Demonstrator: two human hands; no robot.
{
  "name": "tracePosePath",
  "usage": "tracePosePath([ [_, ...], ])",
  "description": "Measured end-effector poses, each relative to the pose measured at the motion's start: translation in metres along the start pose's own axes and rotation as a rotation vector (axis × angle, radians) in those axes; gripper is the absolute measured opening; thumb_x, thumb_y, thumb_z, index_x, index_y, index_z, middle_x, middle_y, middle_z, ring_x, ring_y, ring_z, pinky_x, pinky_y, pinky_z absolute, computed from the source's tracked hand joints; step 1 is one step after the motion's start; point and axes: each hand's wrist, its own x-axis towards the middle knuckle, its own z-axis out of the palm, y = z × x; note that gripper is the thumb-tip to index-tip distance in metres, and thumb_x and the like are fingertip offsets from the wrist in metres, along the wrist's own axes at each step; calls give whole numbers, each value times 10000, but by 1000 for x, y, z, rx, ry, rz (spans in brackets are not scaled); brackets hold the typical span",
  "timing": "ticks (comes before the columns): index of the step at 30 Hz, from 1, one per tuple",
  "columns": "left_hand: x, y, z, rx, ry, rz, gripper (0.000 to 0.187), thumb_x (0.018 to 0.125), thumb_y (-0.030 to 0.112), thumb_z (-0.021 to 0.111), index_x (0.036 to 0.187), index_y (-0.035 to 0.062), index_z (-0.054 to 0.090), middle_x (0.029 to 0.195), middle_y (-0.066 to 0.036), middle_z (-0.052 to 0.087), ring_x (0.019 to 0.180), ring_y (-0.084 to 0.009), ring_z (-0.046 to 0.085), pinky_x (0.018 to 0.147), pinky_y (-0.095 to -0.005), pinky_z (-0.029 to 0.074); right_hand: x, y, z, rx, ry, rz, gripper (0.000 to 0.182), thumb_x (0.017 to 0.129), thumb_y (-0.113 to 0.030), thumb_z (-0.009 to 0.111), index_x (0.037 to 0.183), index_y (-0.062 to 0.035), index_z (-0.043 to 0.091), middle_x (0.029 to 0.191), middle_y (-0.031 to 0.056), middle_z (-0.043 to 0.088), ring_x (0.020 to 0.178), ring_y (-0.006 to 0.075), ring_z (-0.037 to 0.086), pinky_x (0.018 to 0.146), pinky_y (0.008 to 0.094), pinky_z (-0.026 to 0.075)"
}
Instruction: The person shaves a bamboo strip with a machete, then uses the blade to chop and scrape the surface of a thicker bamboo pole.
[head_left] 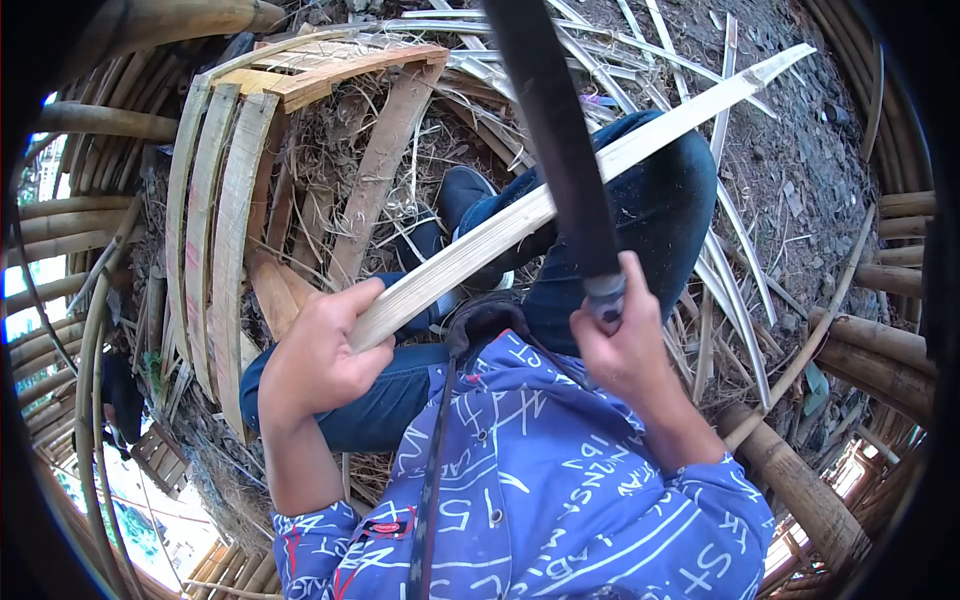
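My left hand is wrapped round the near end of a long pale split strip, of bamboo or wood by its look. The strip slants up to the right across my lap and over my right knee, narrowing toward its far end. In my right hand is the handle of a machete. Its long dark blade points away from me and crosses over the middle of the strip, hiding a short part of it.
A slatted wooden crate stands to my left. Pale split strips and shavings litter the ground ahead and to the right. Thick bamboo poles lie at the lower right, and bamboo fencing rises at the left.
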Motion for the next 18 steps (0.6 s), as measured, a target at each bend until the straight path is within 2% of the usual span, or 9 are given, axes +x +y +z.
tracePosePath([
  [3,-8,3,1,-21,35,-24,154,683,56,596,797,-19,525,602,-183,478,515,-278,509,521,-361,401,13,4,-8,-46,131,49,355,772,8,560,1107,26,444,634,99,567,559,140,584,531,289,459],
  [5,-5,3,1,5,16,13,156,674,56,598,786,-16,515,605,-178,477,505,-282,505,512,-359,397,10,11,1,20,103,85,366,766,12,564,1109,35,437,637,108,573,564,154,603,540,293,465],
  [8,0,-1,3,-32,30,5,188,668,42,627,798,-30,512,602,-164,441,528,-237,441,525,-335,364,-3,8,13,-15,-69,-69,366,759,12,571,1101,31,441,662,138,602,581,203,640,556,311,474],
  [9,0,0,3,-29,23,7,188,668,42,627,798,-30,512,602,-164,441,528,-237,441,525,-335,364,-1,6,10,-13,-63,-64,366,759,12,571,1101,31,441,662,138,602,581,203,640,556,311,474],
  [11,-6,4,4,54,69,11,179,656,60,615,774,-11,499,574,-180,457,497,-342,510,496,-361,406,4,3,1,-35,-71,-23,351,759,13,570,1090,21,454,674,144,604,586,207,643,562,312,477],
  [12,-10,5,4,52,70,3,179,656,60,615,774,-11,499,574,-180,457,497,-342,510,496,-361,406,7,-3,-3,-17,-11,22,334,761,17,566,1080,15,465,682,138,594,596,189,629,569,312,475],
  [15,-18,5,5,52,56,-13,201,652,70,634,783,-1,499,578,-194,462,524,-375,533,499,-375,421,10,5,-9,115,119,130,333,763,24,578,1080,-4,480,677,44,549,593,102,527,557,266,433],
  [17,-21,2,11,52,97,104,211,651,54,667,755,-3,492,574,-140,405,494,-295,414,483,-323,352,5,4,-12,121,128,125,327,773,25,587,1082,-13,488,671,9,526,584,72,493,558,238,412],
  [18,-21,2,11,53,75,95,234,652,70,687,748,0,486,573,-148,419,516,-345,449,484,-336,367,2,2,-14,122,136,116,316,785,24,592,1081,-16,491,666,6,522,582,65,486,559,233,407],
])
